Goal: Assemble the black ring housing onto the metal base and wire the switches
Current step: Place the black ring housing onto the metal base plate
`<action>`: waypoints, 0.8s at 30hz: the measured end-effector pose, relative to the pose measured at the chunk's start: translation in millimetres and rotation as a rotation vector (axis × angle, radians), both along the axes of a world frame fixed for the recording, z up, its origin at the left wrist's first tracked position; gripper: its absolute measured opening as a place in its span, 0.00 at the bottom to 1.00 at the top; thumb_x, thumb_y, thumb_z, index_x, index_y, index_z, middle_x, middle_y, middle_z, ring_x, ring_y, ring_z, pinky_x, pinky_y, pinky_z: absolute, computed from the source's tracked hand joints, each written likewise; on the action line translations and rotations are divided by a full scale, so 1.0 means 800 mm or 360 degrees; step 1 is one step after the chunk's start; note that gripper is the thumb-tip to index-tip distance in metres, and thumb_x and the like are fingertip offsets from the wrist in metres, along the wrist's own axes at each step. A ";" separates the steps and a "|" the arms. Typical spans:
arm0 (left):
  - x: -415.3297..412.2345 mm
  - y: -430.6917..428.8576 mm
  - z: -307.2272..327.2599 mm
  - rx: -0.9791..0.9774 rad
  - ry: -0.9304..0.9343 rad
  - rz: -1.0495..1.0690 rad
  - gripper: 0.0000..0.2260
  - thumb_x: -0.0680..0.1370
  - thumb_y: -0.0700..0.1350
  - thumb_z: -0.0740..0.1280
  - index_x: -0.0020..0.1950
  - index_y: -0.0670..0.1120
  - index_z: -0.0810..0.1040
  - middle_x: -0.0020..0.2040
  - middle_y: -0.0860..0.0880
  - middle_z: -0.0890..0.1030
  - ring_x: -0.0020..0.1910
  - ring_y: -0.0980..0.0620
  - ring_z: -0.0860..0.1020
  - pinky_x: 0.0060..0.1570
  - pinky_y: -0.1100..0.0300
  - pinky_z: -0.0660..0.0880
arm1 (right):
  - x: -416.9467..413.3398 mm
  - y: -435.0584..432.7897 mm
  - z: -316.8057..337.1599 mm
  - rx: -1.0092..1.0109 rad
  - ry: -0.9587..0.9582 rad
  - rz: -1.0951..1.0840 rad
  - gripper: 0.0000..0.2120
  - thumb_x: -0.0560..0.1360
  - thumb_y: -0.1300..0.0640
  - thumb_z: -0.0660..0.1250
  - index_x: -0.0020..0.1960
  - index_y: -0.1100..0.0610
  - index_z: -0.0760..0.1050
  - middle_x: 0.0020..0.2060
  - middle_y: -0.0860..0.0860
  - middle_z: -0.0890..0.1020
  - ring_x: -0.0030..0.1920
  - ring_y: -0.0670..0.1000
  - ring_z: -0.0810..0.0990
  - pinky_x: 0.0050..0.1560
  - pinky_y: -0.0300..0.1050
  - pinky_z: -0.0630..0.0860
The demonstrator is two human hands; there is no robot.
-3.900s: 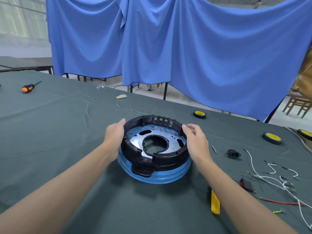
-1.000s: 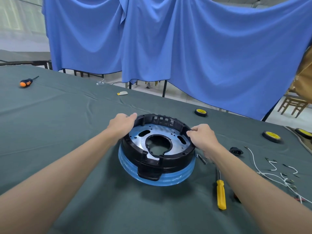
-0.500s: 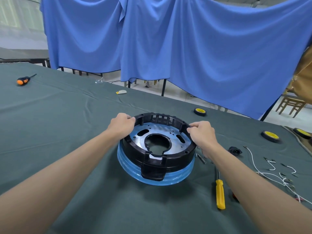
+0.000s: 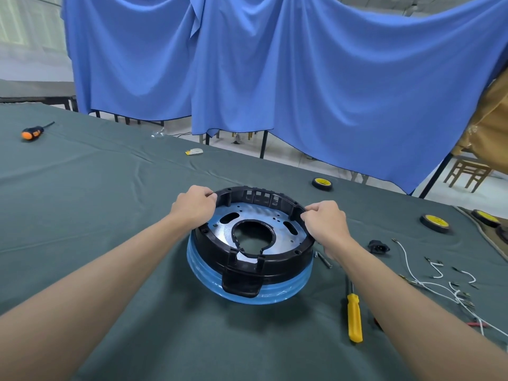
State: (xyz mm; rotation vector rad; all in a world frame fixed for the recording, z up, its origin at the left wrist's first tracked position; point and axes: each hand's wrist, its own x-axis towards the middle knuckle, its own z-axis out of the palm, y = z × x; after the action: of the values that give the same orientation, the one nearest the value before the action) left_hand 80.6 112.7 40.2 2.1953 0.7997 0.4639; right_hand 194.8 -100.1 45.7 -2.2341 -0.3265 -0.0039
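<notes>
As left hand [image 4: 193, 206] and right hand [image 4: 325, 221] grip it, housing [image 4: 283, 264] tops base [image 4: 220, 236].

Both bare arms reach forward. The left hand [image 4: 193, 206] grips the ring [image 4: 286, 266] with curled fingers; the right hand [image 4: 325, 222] pinches it.

Fingers [image 4: 209, 196] now pinching housing [image 4: 283, 266] far rim
</notes>
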 end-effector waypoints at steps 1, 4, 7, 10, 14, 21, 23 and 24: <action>0.001 0.000 -0.001 -0.0008 0.0002 0.0004 0.15 0.83 0.44 0.55 0.53 0.36 0.77 0.43 0.41 0.77 0.50 0.40 0.73 0.48 0.52 0.69 | -0.001 0.000 0.000 -0.0004 0.0002 -0.0001 0.15 0.72 0.68 0.57 0.48 0.65 0.82 0.48 0.55 0.84 0.61 0.57 0.71 0.52 0.55 0.75; 0.001 0.000 -0.001 -0.0046 -0.0004 0.0022 0.15 0.82 0.44 0.55 0.52 0.35 0.76 0.41 0.42 0.76 0.45 0.42 0.71 0.45 0.53 0.67 | -0.002 0.000 0.002 -0.0021 0.0011 -0.0008 0.15 0.71 0.68 0.56 0.52 0.69 0.78 0.49 0.63 0.82 0.57 0.57 0.73 0.56 0.63 0.75; 0.001 0.000 -0.001 -0.0110 -0.0016 0.0026 0.15 0.82 0.44 0.55 0.53 0.37 0.78 0.49 0.37 0.80 0.46 0.43 0.71 0.45 0.54 0.67 | -0.003 -0.002 0.002 0.0024 0.0025 0.0004 0.14 0.72 0.67 0.57 0.53 0.69 0.76 0.50 0.64 0.81 0.58 0.61 0.73 0.59 0.63 0.74; 0.002 -0.006 -0.001 -0.0178 0.0004 0.0104 0.11 0.83 0.49 0.56 0.51 0.43 0.72 0.56 0.38 0.78 0.50 0.43 0.71 0.48 0.55 0.66 | -0.004 -0.006 0.002 0.0100 0.0046 0.0019 0.14 0.76 0.58 0.60 0.51 0.70 0.76 0.55 0.65 0.79 0.56 0.60 0.75 0.60 0.61 0.72; 0.004 -0.018 -0.002 -0.0059 0.0117 0.0193 0.14 0.81 0.57 0.56 0.54 0.46 0.66 0.51 0.47 0.73 0.52 0.42 0.71 0.48 0.53 0.66 | -0.003 -0.012 0.002 0.0070 0.0027 -0.0018 0.19 0.77 0.49 0.59 0.34 0.62 0.68 0.37 0.61 0.80 0.42 0.60 0.77 0.54 0.58 0.76; 0.007 -0.016 -0.007 -0.0313 0.0019 0.0163 0.15 0.81 0.53 0.59 0.56 0.41 0.73 0.54 0.42 0.76 0.54 0.41 0.74 0.51 0.51 0.70 | -0.018 -0.016 -0.005 -0.0058 0.0048 0.0015 0.19 0.74 0.43 0.56 0.32 0.55 0.59 0.35 0.53 0.71 0.38 0.57 0.69 0.37 0.47 0.65; 0.006 -0.022 -0.009 -0.0173 0.0111 0.0223 0.14 0.81 0.54 0.58 0.49 0.42 0.70 0.49 0.44 0.75 0.50 0.42 0.73 0.45 0.53 0.69 | -0.016 -0.016 -0.005 -0.0002 0.0099 0.0031 0.20 0.76 0.43 0.57 0.32 0.55 0.57 0.32 0.51 0.69 0.36 0.55 0.67 0.35 0.46 0.63; 0.005 -0.024 -0.008 -0.0093 0.0172 0.0271 0.15 0.80 0.55 0.58 0.48 0.43 0.68 0.47 0.45 0.74 0.49 0.41 0.72 0.45 0.53 0.67 | -0.015 -0.018 -0.004 0.0036 0.0132 0.0055 0.21 0.77 0.43 0.57 0.32 0.55 0.57 0.31 0.50 0.68 0.34 0.54 0.67 0.35 0.46 0.63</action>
State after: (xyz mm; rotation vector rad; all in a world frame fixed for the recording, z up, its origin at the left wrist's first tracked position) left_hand 84.9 93.9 33.6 2.1221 1.0513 0.4025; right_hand 182.6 -114.3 42.4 -2.1993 -0.3179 0.1029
